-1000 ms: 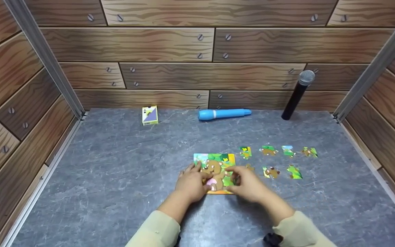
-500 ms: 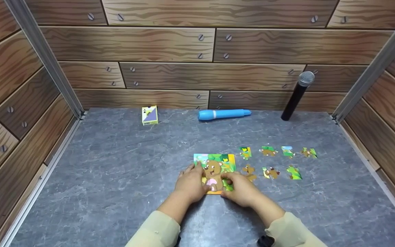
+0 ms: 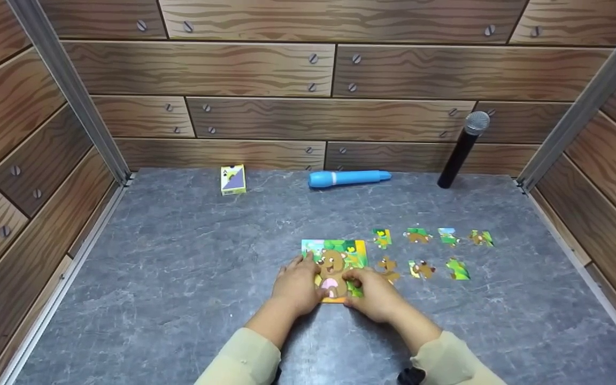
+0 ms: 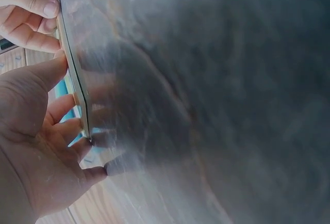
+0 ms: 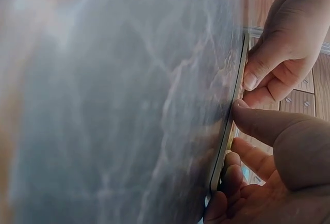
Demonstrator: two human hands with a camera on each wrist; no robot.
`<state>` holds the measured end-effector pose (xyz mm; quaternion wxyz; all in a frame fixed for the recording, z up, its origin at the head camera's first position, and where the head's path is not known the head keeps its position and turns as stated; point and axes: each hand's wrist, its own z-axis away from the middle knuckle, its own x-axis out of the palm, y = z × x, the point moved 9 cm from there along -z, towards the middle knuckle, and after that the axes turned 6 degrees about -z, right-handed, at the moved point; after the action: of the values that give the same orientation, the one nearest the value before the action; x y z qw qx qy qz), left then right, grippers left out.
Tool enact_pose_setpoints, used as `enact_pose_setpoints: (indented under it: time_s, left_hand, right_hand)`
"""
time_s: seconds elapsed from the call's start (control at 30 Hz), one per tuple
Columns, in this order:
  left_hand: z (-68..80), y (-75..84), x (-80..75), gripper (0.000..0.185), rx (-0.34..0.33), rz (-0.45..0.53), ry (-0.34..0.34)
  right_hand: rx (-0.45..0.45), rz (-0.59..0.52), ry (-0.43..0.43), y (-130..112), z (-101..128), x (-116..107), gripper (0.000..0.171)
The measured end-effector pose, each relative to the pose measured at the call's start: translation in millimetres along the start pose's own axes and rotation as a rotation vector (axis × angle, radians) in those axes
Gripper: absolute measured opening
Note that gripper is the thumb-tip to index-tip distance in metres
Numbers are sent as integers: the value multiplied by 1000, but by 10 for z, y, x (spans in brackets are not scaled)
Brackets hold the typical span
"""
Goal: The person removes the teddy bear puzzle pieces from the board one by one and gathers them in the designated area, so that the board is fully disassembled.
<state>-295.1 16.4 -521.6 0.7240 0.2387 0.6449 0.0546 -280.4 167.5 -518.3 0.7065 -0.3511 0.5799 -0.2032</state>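
A bear jigsaw puzzle (image 3: 335, 259) lies flat in its board at the middle of the table. My left hand (image 3: 296, 286) rests over its left side, fingers spread toward the top and thumb on the lower part. In the left wrist view the little finger reaches past the board edge (image 4: 75, 64) to the table. My right hand (image 3: 375, 294) is at the lower right corner, index finger and thumb curled around a green puzzle piece (image 3: 356, 289), partly hidden by the hand. In the right wrist view the right thumb (image 5: 258, 121) lies along the board edge.
Several loose puzzle pieces (image 3: 417, 235) lie in two rows to the right of the board. Along the back stand or lie a card box (image 3: 233, 179), a blue microphone (image 3: 348, 178) and an upright black microphone (image 3: 463, 149). Wood-patterned walls (image 3: 265, 117) enclose the table.
My right hand has moved left and slightly down, from the board's right edge to over its lower right corner, uncovering a loose brown piece beside it. My left hand has stayed in place.
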Motion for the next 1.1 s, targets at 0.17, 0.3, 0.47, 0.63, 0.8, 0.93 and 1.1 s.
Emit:
enact_pose_setpoints:
  time_s: [0.17,0.3,0.47,0.63,0.8,0.93,1.1]
  left_hand:
    - [3,3,-9,46,12,-4,4]
    - [11,3,-1,44,23,3,8]
    - [29,17,-15,31,42,19,26]
    - [22,35,-33,26,48,7,11]
    - [10,18,-16,31,46,16,-14]
    - [13,1,-30,32,47,30,-17]
    - [19,-7,-55,35,51,35,-21]
  right_hand:
    - [25,-4,6,24,-14,6,46]
    - [27,-6,9,36,-14,2,46]
    - [1,-9,18,21,-14,-18,46]
    - [5,-17,26,31,-20,-26,45]
    - [39,-24,19,62,-27,0,45]
    - [33,-38,20,48,-27,-2,45]
    - [30,-54,29,34,-27,-13,44]
